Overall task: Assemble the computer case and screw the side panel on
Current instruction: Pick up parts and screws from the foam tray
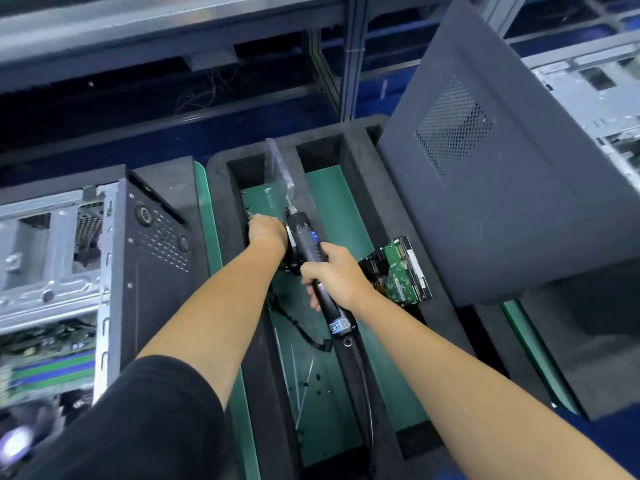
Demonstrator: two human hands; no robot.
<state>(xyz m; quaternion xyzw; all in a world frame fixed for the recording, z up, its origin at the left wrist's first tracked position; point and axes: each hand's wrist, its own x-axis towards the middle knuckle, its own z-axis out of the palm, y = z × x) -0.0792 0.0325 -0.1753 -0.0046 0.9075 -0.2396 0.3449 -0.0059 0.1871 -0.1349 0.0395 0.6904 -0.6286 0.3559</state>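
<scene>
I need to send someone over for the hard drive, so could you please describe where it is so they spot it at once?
Find the black foam tray between the two computer cases. The hard drive leans on the tray's right wall, beside the closed case. It alone shows a green circuit board facing up.
</scene>
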